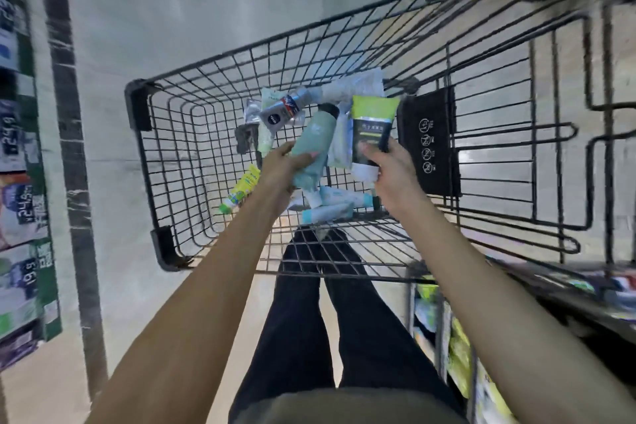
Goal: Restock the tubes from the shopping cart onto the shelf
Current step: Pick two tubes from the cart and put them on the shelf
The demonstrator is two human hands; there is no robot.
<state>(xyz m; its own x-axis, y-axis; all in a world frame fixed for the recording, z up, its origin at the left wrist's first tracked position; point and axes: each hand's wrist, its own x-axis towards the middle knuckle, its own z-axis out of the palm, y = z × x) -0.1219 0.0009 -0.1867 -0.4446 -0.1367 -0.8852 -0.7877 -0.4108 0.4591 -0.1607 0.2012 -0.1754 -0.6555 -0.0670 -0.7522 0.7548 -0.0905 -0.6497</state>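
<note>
Both my hands reach into the black wire shopping cart [213, 58]. My left hand [280, 170] grips a pale teal tube [315, 144] with a dark cap, lifted above the cart floor. My right hand [392, 172] holds a black and lime-green tube [371, 124] with a white cap pointing toward me. On the cart bottom lie a silver and dark tube [284, 108], a yellow-green tube [242, 188], two light blue tubes [335, 205] and several pale ones behind.
A shelf [24, 182] with price tags runs along the left edge. Another shelf [457, 354] with yellow-green packs sits at the lower right. The cart's folded child seat panel [430, 141] is beside my right hand. My legs stand below the cart.
</note>
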